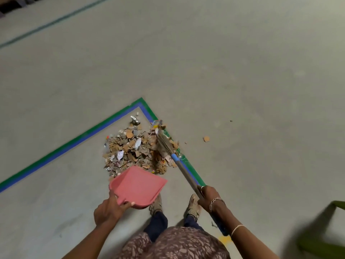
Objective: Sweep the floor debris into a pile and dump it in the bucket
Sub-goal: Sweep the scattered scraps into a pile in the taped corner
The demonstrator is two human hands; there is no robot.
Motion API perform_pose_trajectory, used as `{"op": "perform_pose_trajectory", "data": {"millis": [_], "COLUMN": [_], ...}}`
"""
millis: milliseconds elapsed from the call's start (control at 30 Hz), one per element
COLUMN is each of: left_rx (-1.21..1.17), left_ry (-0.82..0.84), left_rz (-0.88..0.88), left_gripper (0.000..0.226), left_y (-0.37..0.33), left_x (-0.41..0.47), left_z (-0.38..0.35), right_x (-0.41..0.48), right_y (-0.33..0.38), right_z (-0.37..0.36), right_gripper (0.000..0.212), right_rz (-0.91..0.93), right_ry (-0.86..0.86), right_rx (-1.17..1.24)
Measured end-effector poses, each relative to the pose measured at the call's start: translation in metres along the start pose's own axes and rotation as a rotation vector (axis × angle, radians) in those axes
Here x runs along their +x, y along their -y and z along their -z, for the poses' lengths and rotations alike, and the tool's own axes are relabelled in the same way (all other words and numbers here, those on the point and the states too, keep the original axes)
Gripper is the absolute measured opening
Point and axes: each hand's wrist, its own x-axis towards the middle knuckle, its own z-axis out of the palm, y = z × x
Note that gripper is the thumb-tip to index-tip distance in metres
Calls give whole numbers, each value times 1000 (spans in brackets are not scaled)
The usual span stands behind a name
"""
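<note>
Green and blue tape (61, 149) is running across the grey floor (224, 62) from the left edge up to a corner beyond the pile. The left hand (108, 212) is gripping the rear edge of a pink dustpan (138, 186), thumb over the rim and fingers curled beneath it. The dustpan is tilting with its front lip just at the near edge of the debris pile (134, 148). The pile, mostly brown cardboard scraps with bits of paper and foil, is lying inside the taped corner. The broom (168, 146) is resting its bristles on the right side of the pile, over the tape line. Its handle is slanting down to the right hand (207, 195), whose fingers are wrapping tight around it. A loose scrap (206, 139) is lying apart on the floor to the right. At the far right edge, something green (324, 232) is showing, too blurred to identify.
</note>
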Motion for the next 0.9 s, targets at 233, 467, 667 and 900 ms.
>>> {"op": "perform_pose_trajectory", "data": {"millis": [233,467,667,900], "left_rx": [-39,-51,-35,-12], "left_ry": [2,-36,-52,-88], "left_rz": [5,-13,-41,-44], "left_gripper": [113,107,106,107], "left_y": [-8,-15,-19,-17], "left_x": [-5,-7,-13,-19], "left_z": [4,2,-5,-7], "right_x": [-42,-68,-55,-14], "right_y": [-41,-79,-103,-122], "right_z": [13,20,26,16], "right_gripper": [64,49,34,23], "right_rz": [24,-102,-299,-495], "right_ry": [6,-11,-113,-198], "right_rx": [-237,-166,57,343]}}
